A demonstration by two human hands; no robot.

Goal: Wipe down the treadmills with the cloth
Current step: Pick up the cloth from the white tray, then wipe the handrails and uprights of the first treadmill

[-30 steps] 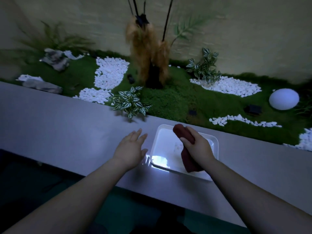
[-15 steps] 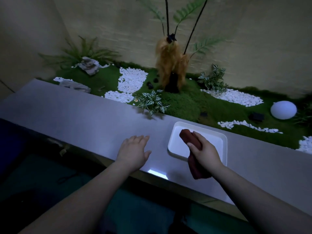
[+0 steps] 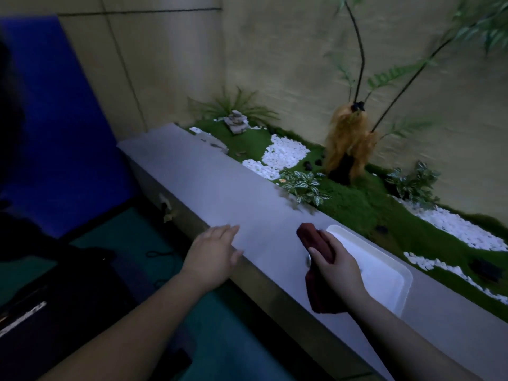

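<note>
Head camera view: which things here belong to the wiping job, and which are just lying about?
For the job:
- dark red cloth, gripped in the right hand
- left hand, open and empty

Lying about:
- white tray
- grey ledge
- white pebbles
- leafy plant

Dim, bluish light, motion blur on plants (image 3: pixel 303 185), wide-angle bending at edges.

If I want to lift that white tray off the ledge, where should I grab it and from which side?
Probably by the raised rim of the white tray along its near long edge, coming from the floor side of the ledge. The tray lies flat and shallow, so only its lip offers a grip, and plants crowd the far side. The right hand holds the dark red cloth, so the open left hand would reach across.
</note>
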